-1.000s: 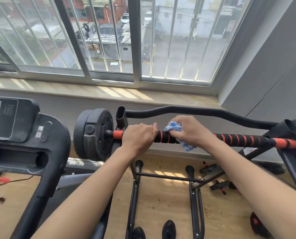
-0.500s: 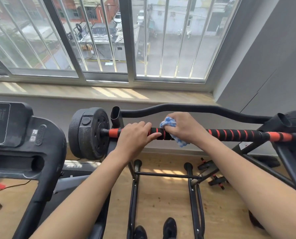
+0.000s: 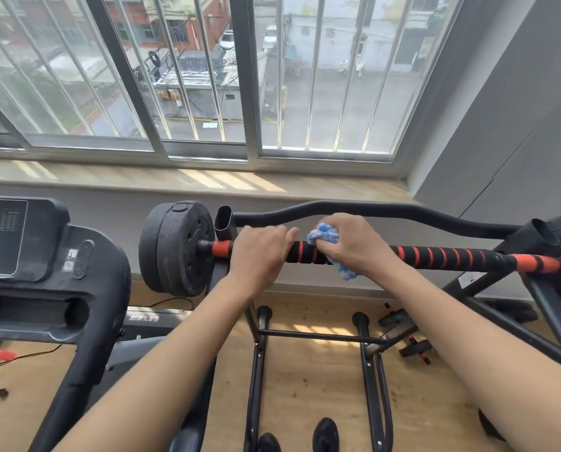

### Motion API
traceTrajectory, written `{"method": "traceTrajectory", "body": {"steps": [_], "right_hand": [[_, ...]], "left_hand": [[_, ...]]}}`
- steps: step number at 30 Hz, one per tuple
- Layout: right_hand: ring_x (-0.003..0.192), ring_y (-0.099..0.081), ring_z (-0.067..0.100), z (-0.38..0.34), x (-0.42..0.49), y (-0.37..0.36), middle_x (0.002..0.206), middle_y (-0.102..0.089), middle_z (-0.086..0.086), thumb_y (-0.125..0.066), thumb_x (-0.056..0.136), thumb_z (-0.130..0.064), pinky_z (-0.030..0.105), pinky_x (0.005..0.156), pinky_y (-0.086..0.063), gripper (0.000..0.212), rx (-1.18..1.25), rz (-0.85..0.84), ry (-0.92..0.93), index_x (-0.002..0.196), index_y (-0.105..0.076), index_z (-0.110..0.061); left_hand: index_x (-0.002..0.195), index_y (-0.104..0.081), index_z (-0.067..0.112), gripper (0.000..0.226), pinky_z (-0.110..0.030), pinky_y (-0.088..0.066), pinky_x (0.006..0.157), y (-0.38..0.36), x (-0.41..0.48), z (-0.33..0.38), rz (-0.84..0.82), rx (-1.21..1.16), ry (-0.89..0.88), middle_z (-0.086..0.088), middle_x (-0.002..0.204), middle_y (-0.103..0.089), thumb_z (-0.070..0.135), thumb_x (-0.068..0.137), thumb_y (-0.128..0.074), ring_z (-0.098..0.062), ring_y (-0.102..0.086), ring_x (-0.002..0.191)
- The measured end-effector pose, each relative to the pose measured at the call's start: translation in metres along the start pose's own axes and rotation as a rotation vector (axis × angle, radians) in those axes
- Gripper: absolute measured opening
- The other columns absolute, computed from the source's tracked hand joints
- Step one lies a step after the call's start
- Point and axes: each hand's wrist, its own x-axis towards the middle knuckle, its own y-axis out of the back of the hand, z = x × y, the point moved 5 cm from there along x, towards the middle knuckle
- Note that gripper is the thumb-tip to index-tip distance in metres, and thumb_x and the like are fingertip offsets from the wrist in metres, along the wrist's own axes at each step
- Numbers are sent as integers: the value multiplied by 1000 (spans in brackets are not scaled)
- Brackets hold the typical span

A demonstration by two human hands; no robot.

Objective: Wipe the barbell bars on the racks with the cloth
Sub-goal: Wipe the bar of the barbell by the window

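In the head view I see the barbell bar [image 3: 436, 257] lying on its rack, long axis running left to right straight ahead of me. My left hand [image 3: 259, 252] grasps it near the weight plates [image 3: 174, 249]; my right hand [image 3: 354, 244], nearer the unwiped stretch, clenches the blue cloth [image 3: 325, 234] around the black foam with red stripes

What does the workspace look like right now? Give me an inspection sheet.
Surface: wooden floor, sunlit patches.
Job's things: black barbell bar with red stripes on black metal rack; blue-white cloth wrapped on it.
Clutter: small dumbbells on floor.
Grippers: left hand grips bar; right hand presses cloth around bar.
Cables: black cable under treadmill.
Surroundings: barred window, grey wall.
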Motion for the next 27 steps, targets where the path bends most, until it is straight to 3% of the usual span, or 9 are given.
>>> {"method": "traceTrajectory", "body": {"steps": [2, 5, 8, 12, 14, 16, 19, 24, 27], "right_hand": [[75, -58, 16, -6, -6, -5, 81, -59, -2, -65, 88, -35, 35, 66, -50, 17, -77, 43, 32, 88, -70, -19], [78, -56, 15, -9, -17, -10, 88, -56, -3, -69, 90, -30, 23, 66, -44, 17, -138, 59, 84, 101, -70, -17], [79, -56, 15, -7, -19, -8, 92, -57, -3, -71, 90, -28, 19, 66, -41, 20, -172, 61, 102, 105, -71, -16], [78, -57, 15, -3, -17, -6, 90, -58, -4, -72, 88, -24, 15, 63, -34, 17, -138, 36, 133, 103, -73, -15], [77, -58, 14, 0, -15, -5, 87, -59, -5, -72, 87, -24, 20, 64, -40, 15, -116, 27, 134, 100, -73, -17], [75, -58, 13, 0, -9, -4, 83, -59, -6, -70, 87, -28, 28, 64, -47, 11, -90, 28, 110, 94, -72, -19], [72, -57, 14, -4, -6, -7, 79, -56, -5, -67, 87, -32, 31, 65, -48, 12, -118, 64, 71, 86, -67, -20], [73, -55, 14, -12, -13, -11, 83, -56, -3, -68, 87, -31, 27, 63, -45, 13, -164, 48, 73, 88, -66, -18], [73, -54, 13, -18, -21, -18, 86, -56, -4, -68, 89, -32, 25, 61, -39, 14, -197, -23, 119, 90, -67, -17]], "left_hand": [[100, -69, 16, 16, -38, -47, 58, -6, -8, 4, -21, 117, 8, -4, 74, -67, 24, 103, -56, -30, -63, 63], [115, -64, 15, 27, -37, -39, 57, -9, 3, -1, -200, 194, 64, -6, 88, -70, 20, 103, -41, -34, -68, 76], [95, -55, 14, 11, -42, -51, 65, -6, 21, -2, -352, 81, 54, -6, 87, -67, 21, 100, -48, -34, -68, 80], [86, -72, 13, 47, -39, -62, 78, -17, 26, -17, -710, -328, 319, -3, 66, -74, 35, 103, -34, -23, -69, 59], [86, -72, 11, 52, -37, -61, 76, -18, 26, -16, -684, -361, 361, -4, 63, -74, 37, 104, -31, -22, -70, 57], [81, -67, 10, 56, -35, -53, 69, -10, 21, -11, -462, -256, 355, -3, 66, -73, 41, 107, -29, -25, -71, 64], [89, -64, 15, 38, -38, -47, 62, 3, 8, 9, -167, 18, 137, -8, 79, -69, 33, 109, -37, -35, -67, 74], [88, -66, 15, 51, -43, -50, 76, -6, 19, -1, -201, -126, 295, -14, 91, -73, 39, 110, -26, -39, -67, 84], [87, -58, 13, 47, -38, -45, 64, -15, 34, -8, -372, -172, 276, -5, 68, -73, 39, 106, -24, -24, -67, 61]]}}
